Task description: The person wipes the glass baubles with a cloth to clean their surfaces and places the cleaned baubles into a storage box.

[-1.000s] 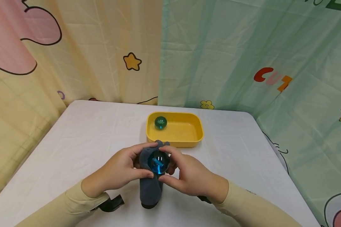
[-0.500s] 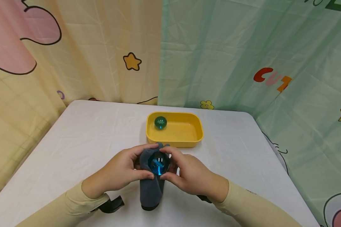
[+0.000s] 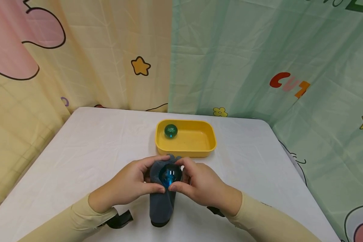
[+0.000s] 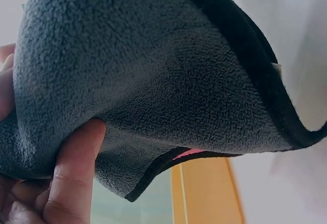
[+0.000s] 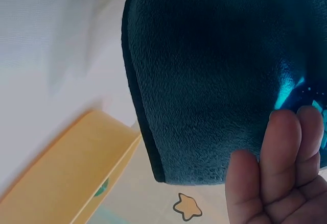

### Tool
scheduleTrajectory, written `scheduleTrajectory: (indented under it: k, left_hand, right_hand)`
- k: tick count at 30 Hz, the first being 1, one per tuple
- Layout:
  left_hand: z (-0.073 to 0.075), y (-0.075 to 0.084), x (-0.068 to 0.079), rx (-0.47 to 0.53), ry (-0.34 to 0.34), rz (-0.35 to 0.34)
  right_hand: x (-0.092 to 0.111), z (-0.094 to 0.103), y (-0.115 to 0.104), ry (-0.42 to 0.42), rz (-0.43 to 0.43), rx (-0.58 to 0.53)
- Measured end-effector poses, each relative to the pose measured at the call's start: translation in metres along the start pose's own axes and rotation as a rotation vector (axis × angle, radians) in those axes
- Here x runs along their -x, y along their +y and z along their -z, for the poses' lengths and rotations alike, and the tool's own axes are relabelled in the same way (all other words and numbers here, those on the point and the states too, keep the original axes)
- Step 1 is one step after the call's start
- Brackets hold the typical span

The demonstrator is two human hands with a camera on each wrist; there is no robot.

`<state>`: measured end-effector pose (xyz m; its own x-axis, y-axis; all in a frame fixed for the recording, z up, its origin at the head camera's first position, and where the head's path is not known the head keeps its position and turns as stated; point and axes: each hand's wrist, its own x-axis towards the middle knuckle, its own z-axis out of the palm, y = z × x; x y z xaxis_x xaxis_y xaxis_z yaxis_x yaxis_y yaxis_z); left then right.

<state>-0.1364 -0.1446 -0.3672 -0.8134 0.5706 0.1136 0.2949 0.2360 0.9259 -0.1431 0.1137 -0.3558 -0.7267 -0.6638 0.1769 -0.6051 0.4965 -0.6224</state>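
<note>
Between both hands sits a clear blue ball (image 3: 170, 174), nestled in a dark grey fleece cloth (image 3: 161, 210) with black edging. My left hand (image 3: 125, 184) grips the cloth around the ball's left side, thumb in front. At the right, my right hand (image 3: 204, 183) holds the ball between thumb and index finger. In the left wrist view the cloth (image 4: 153, 71) hangs in folds past the left fingers. The right wrist view shows the right fingertips (image 5: 283, 137) beside the blue ball (image 5: 306, 96) and the cloth (image 5: 204, 91). The ball's underside is hidden in the head view.
Just beyond the hands, a yellow tray (image 3: 199, 154) stands on the white-covered table (image 3: 103, 137). A clear green ball (image 3: 170, 131) lies in its left part. Patterned curtains (image 3: 224, 60) hang behind the table and at its sides.
Both hands, the cloth and the blue ball have come slightly closer to the body and a little right. My right thumb and index finger have shifted on the ball. Tray and green ball stay put.
</note>
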Motion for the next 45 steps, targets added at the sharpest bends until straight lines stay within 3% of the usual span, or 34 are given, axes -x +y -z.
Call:
scheduleTrajectory:
  k: [10, 15, 19, 25, 35, 45]
  left_hand:
    - [-0.0001, 0.0011, -0.0014, -0.027, 0.02, -0.001]
    - [0.0006, 0.0017, -0.0023, -0.046, 0.028, 0.009]
    - [0.0018, 0.0017, -0.0024, -0.055, 0.036, 0.021]
    - [0.0031, 0.0015, -0.0016, -0.04, 0.031, 0.013]
    - [0.0005, 0.0023, -0.0005, 0.007, 0.005, -0.015]
    - [0.0014, 0.0039, -0.0012, -0.048, 0.04, -0.014]
  right_hand:
    - [-0.0007, -0.0015, 0.0012, 0.03, 0.0, 0.013]
    - [-0.0012, 0.001, -0.0012, -0.017, -0.018, 0.021]
    - [-0.0005, 0.0031, -0.0008, -0.056, 0.02, 0.035]
    - [0.0, 0.0044, 0.0001, -0.05, 0.068, 0.044]
    - [-0.0011, 0.0019, 0.0026, -0.004, 0.037, -0.056]
    - [0.0016, 0.0001, 0.0048, -0.009, 0.053, -0.129]
